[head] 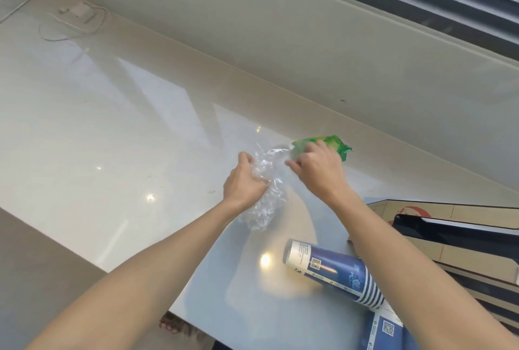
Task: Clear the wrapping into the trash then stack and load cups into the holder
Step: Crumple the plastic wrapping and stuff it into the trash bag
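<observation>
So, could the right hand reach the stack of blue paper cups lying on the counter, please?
Probably yes, once freed: the right hand grips the clear plastic wrapping, and the stack of blue paper cups lies unobstructed beneath its forearm.

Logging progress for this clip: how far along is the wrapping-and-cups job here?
Early. Done: the blue cup stack lies unwrapped on its side on the counter. In hand: the left hand and right hand are both gripping the clear plastic wrapping, which has a green printed end. Left: binning it, stacking the cups and loading them; no trash or holder is identifiable in view.
</observation>
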